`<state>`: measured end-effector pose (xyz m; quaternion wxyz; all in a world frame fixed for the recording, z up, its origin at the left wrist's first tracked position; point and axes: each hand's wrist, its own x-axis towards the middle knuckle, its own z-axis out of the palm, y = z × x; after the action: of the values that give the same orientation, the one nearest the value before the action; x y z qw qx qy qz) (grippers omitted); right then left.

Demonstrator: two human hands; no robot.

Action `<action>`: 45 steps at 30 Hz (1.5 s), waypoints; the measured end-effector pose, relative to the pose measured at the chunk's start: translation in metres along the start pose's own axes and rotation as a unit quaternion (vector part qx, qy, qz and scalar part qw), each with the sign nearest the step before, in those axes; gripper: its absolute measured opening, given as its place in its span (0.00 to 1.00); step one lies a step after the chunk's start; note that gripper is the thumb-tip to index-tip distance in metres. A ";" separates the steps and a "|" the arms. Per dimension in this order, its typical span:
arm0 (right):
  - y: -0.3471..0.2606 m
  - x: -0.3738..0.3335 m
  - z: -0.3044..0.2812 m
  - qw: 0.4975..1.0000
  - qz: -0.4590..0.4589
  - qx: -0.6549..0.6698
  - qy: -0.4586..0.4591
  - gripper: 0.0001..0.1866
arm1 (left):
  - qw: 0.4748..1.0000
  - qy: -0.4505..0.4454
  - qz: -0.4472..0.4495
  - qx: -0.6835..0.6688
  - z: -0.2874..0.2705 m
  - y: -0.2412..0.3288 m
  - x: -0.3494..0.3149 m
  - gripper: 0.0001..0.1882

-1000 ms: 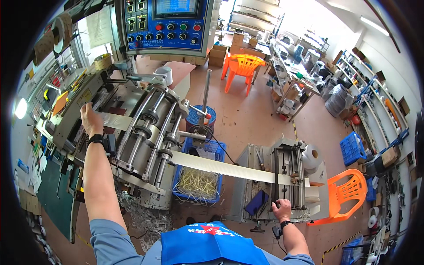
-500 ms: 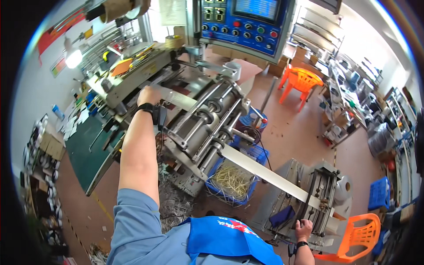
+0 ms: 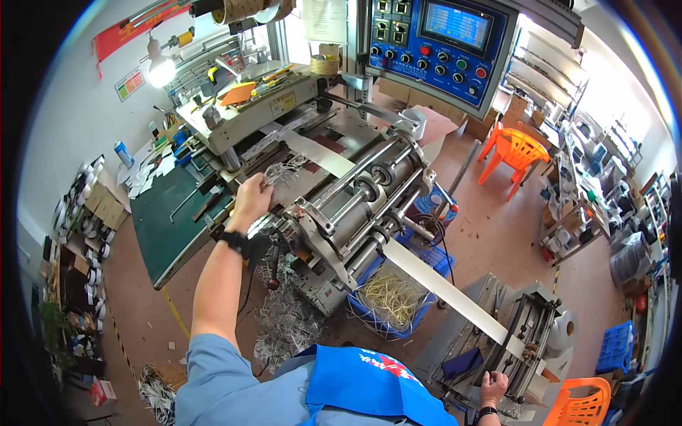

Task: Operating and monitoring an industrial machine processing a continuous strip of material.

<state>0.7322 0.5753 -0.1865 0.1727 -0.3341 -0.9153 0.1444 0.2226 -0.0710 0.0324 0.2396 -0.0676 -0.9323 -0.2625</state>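
My left hand [image 3: 253,201] is closed at the left edge of a press machine [image 3: 312,221]. A tangle of thin pale scrap strips [image 3: 287,171] sticks out from its fingertips. Just beyond it, a white strip of material [image 3: 320,153] runs under the metal rollers [image 3: 366,186]. The strip comes out as a band with a toothed edge [image 3: 447,290], stretching to a smaller feeder unit [image 3: 522,334] at the lower right. My right hand [image 3: 494,388] rests on the near side of that unit, fingers apart and holding nothing, beside a dark purple flat object [image 3: 461,363].
A blue crate [image 3: 389,298] of yellowish scrap strips stands under the band. Silvery scrap [image 3: 288,326] heaps on the floor. A blue control panel [image 3: 440,53] hangs ahead; orange chairs [image 3: 522,148] stand at right. A green-topped table [image 3: 165,227] is at left.
My left hand has drawn back toward me from the strip, with a tangle of scrap strips now showing at its fingers. My right hand stays at the feeder unit. The view has shifted.
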 end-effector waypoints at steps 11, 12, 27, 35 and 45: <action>0.007 0.001 0.004 1.000 -0.004 -0.020 -0.003 0.11 | 0.983 -0.139 -0.090 0.076 -0.088 0.037 -0.059 0.17; 0.007 0.002 0.004 1.000 -0.018 -0.013 0.000 0.11 | 0.982 -0.144 -0.087 0.088 -0.090 0.038 -0.062 0.18; 0.002 0.002 -0.001 1.000 0.002 0.003 0.004 0.10 | 0.982 -0.140 -0.114 0.063 -0.092 0.040 -0.110 0.14; -0.005 0.002 -0.006 1.000 0.016 0.006 0.007 0.10 | 0.996 -0.031 0.064 -0.051 -0.053 0.049 0.003 0.11; -0.008 0.000 -0.008 1.000 0.019 -0.001 0.016 0.11 | 0.942 -0.240 -0.173 -0.159 0.042 0.016 0.089 0.14</action>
<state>0.7306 0.5704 -0.1765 0.1839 -0.3541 -0.9060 0.1415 0.1309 -0.0352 0.0512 -0.0548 -0.0034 -0.9055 -0.4208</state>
